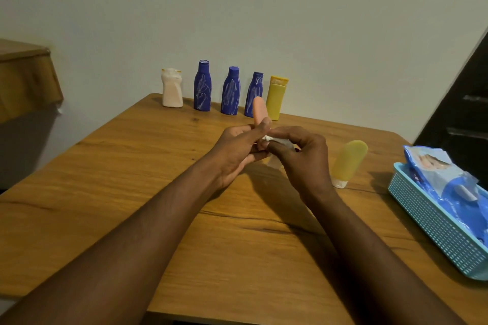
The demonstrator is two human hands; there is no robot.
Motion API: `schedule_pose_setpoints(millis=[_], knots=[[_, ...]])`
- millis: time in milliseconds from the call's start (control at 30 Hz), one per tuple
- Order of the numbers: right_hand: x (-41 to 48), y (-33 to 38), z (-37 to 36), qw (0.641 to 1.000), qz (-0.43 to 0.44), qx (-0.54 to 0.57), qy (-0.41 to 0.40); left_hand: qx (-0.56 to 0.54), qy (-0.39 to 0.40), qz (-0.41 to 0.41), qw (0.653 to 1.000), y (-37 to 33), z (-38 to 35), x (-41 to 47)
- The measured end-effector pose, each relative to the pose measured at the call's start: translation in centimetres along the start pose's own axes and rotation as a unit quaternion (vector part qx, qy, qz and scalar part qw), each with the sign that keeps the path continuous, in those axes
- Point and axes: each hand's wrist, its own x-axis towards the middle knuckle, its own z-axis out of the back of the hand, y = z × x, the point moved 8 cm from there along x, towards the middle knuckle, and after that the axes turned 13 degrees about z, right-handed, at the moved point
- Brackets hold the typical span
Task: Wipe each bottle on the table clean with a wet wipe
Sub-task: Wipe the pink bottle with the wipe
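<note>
My left hand (239,152) grips a small peach tube bottle (259,110), its rounded end pointing up and away. My right hand (301,158) pinches a crumpled white wet wipe (277,140) against the tube's lower part, which the fingers hide. Along the wall stand a white bottle (171,88), three blue bottles (202,86) (231,91) (254,93) with white smears, and a yellow bottle (276,97). A yellow tube (349,162) stands on its white cap to the right of my hands.
A light blue mesh basket (433,229) holding a blue pack of wet wipes (443,177) sits at the wooden table's (132,179) right edge. A cloth-covered piece of furniture (26,79) stands off the table's left side.
</note>
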Motion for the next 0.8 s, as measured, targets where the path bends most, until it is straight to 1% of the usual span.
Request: schedule_pose_setpoints(millis=[67,200,367,467,633,700,800], knots=[[-0.1,0.0,0.0,1.0,-0.014,0.016,0.0,-0.025,0.002,0.01,1.0,0.1,0.2,0.0],[-0.4,-0.9,0.2,0.995,-0.071,0.074,-0.006,-0.054,0.013,0.032,0.998,0.4,0.0,0.0],[-0.7,-1.6,0.1,0.991,-0.115,0.065,-0.003,-0.029,0.0,0.059,0.998,1.0,0.4,0.2],[-0.7,-0.7,-0.1,0.995,-0.084,0.056,0.003,-0.046,-0.014,0.05,0.998,0.7,0.5,0.1],[-0.3,0.7,-0.8,0.999,-0.015,-0.025,0.023,-0.029,-0.041,0.033,0.998,0.4,1.0,0.3],[-0.3,0.6,-0.5,0.999,-0.013,-0.038,0.009,-0.022,-0.033,0.04,0.998,0.6,0.8,0.3],[-0.4,-0.2,0.4,0.999,-0.034,-0.003,-0.016,-0.013,-0.008,0.051,0.999,0.8,0.4,0.3]])
